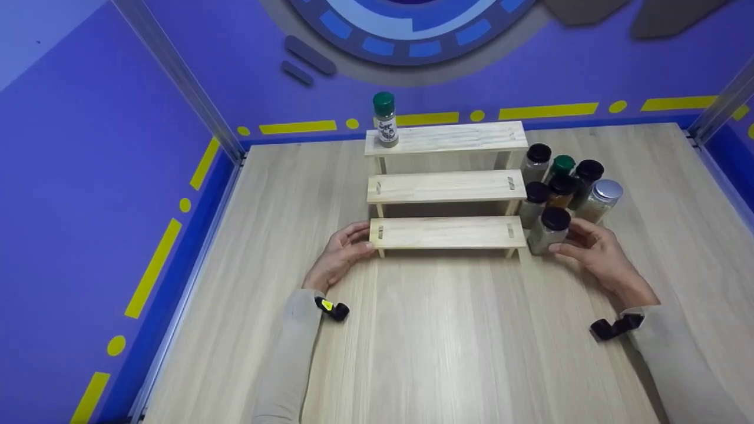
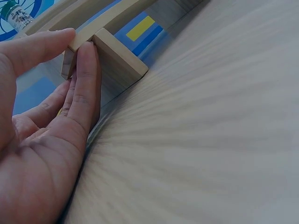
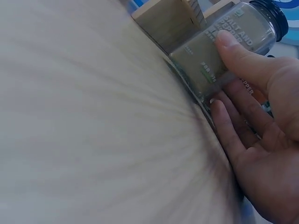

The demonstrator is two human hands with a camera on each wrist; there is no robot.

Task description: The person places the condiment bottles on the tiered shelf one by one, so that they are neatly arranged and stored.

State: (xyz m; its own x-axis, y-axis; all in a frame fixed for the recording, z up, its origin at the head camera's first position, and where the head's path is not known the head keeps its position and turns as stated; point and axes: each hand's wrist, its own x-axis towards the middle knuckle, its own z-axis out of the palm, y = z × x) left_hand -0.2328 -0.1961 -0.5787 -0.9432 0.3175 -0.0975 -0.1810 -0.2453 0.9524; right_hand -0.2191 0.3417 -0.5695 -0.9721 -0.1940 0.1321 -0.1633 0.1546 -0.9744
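Note:
A three-tier wooden rack [image 1: 447,232] stands on the table. At the left end of its lowest tier is my left hand [image 1: 341,256], thumb and fingers pinching the board's corner [image 2: 84,39] in the left wrist view. My right hand [image 1: 601,259] holds a clear spice jar [image 1: 548,235] with a black lid, just right of the lowest tier. In the right wrist view, the thumb [image 3: 243,58] lies across the jar's "salt and pepper" lettering, with fingers behind and below it. The jar's base appears to be on the table.
Behind the held jar, several spice jars cluster beside the rack, one with a silver lid [image 1: 607,191] and one with a green lid [image 1: 562,165]. A green-capped bottle [image 1: 386,121] stands on the top tier's left end. Blue walls [image 1: 330,106] border the table.

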